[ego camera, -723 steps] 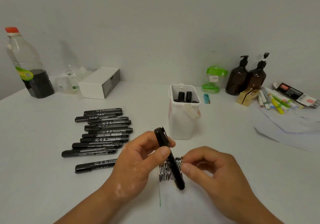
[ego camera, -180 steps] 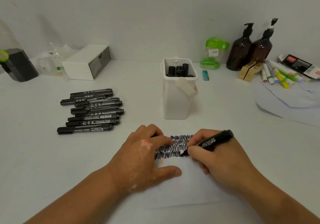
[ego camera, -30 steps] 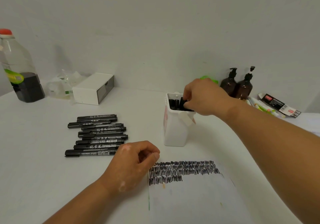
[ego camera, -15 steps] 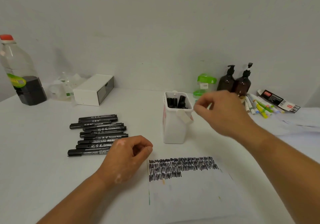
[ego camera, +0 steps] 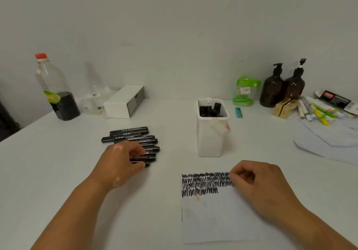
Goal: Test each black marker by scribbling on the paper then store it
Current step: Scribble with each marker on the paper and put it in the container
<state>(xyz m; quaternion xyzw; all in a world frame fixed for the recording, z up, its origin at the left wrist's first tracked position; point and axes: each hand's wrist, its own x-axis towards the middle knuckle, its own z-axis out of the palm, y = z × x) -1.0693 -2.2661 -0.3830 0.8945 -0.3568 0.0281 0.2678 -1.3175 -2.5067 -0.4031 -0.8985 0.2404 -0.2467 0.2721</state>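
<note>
Our left hand [ego camera: 124, 162] curled on nearest marker of row of black plastic markers [ego camera: 131, 141], ten o'clock of scribbled white paper sheet [ego camera: 215, 211]; firm hold we could not tell. Our right hand [ego camera: 257, 186] loosely clenched, empty, on paper. Risk: fingers scattering neighbours, or white plastic bucket [ego camera: 211, 133] at twelve tipping

A row of markers [ego camera: 133, 140] lies left of the bucket [ego camera: 210, 133] at mid-counter [ego camera: 48, 162], and more markers [ego camera: 210, 109] stand in the bucket. The paper [ego camera: 215, 215] lies before the bucket near the front edge. Along the back edge sit a bottle [ego camera: 55, 89] and box [ego camera: 124, 101] left, two pump bottles [ego camera: 282, 87] right.
</note>
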